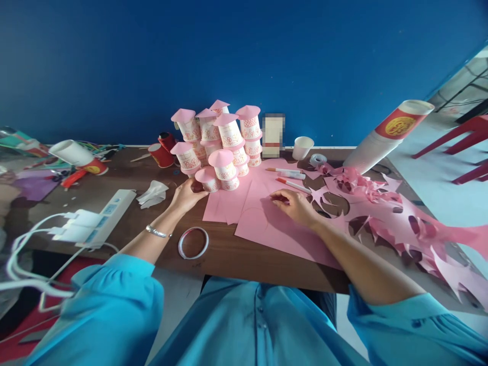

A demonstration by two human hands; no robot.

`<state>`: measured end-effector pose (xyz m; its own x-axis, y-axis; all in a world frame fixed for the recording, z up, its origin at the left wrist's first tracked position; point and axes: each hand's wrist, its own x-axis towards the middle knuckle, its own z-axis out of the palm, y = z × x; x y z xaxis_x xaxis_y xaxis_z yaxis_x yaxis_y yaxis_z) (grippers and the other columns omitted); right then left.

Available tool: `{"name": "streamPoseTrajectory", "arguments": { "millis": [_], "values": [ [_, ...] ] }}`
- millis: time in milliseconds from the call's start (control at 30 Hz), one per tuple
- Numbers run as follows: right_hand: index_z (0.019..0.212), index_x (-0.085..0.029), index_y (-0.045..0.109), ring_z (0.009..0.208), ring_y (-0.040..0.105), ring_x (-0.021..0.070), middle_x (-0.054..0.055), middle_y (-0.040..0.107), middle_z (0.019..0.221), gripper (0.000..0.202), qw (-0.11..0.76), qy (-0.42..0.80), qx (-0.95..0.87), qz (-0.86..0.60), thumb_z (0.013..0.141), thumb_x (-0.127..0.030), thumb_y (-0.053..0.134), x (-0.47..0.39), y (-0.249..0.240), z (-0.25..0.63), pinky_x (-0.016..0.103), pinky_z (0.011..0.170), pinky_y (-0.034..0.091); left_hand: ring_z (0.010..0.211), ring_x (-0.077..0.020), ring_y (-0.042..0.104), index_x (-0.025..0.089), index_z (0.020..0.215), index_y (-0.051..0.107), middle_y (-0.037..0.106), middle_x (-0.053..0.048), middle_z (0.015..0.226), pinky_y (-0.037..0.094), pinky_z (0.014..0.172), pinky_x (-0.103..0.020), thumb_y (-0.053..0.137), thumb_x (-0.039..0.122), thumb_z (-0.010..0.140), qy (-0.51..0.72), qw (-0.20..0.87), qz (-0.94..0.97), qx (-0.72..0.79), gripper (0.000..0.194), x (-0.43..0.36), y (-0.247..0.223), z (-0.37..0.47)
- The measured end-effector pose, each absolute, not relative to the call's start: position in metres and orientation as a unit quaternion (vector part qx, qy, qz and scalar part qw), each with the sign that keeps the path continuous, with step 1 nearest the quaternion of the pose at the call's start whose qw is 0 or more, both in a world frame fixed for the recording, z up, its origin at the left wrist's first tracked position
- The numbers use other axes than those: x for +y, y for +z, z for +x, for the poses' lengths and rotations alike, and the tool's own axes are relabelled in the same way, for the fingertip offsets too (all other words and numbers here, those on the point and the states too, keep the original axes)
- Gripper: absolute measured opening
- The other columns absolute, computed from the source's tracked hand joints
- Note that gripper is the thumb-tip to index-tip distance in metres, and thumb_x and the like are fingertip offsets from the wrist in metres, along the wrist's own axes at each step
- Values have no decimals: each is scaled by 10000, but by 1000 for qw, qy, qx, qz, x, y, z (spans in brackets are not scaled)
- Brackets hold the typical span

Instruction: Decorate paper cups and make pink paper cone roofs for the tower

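Note:
At the front of a cluster of stacked paper cups (230, 133) with pink cone tops and reddish drawings, a short paper cup (208, 179) with a pink top stands upright. My left hand (187, 196) is curved around its left side, thumb in front and fingers partly hidden behind it. Over the pink paper sheets (263, 223) hovers or rests my right hand (294, 205), its fingers loosely bent and apart, with nothing seen in them. Just beyond it lie several markers (293, 185).
Cut pink scraps (404, 213) spread along the right, beside a tall leaning stack of cups (385, 137). A white cup (303, 148) and tape roll (318, 160) stand behind. Leftward are a power strip (110, 216), crumpled tissue (152, 194) and white ring (193, 243).

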<state>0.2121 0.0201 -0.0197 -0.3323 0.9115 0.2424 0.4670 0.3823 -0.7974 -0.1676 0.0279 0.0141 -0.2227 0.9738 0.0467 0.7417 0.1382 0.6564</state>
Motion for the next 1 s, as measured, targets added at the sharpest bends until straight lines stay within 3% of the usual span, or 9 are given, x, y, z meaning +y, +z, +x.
{"name": "streamPoseTrajectory", "arguments": {
  "millis": [167, 433, 733, 1000],
  "values": [
    [1006, -262, 795, 930, 800, 230, 53, 836, 1025, 168, 351, 334, -747, -454, 889, -198, 693, 20, -19, 212, 379, 884, 658, 942, -289, 762, 208, 1033, 700, 805, -77, 981, 590, 879, -392, 805, 319, 689, 275, 175, 590, 739, 376, 22, 13, -174],
    [1001, -257, 785, 939, 796, 228, 56, 833, 1032, 159, 351, 338, -747, -452, 899, -192, 682, 20, -18, 212, 381, 897, 651, 822, -262, 725, 203, 968, 683, 774, -90, 983, 567, 822, -376, 832, 443, 710, 255, 136, 623, 727, 383, 25, 9, -170],
    [1027, -237, 784, 958, 794, 228, 68, 830, 1060, 175, 340, 328, -754, -456, 905, -165, 679, 19, -18, 212, 367, 895, 641, 721, -199, 609, 243, 793, 546, 617, 15, 738, 445, 701, -319, 814, 486, 683, 251, 156, 606, 738, 378, 35, 11, -159],
    [1040, -242, 777, 962, 794, 206, 50, 831, 1064, 171, 332, 312, -766, -452, 916, -171, 684, 21, -20, 214, 332, 890, 638, 761, -210, 635, 230, 795, 586, 634, 14, 754, 464, 744, -319, 814, 515, 647, 261, 166, 590, 746, 395, 34, 12, -163]
  ]
}}
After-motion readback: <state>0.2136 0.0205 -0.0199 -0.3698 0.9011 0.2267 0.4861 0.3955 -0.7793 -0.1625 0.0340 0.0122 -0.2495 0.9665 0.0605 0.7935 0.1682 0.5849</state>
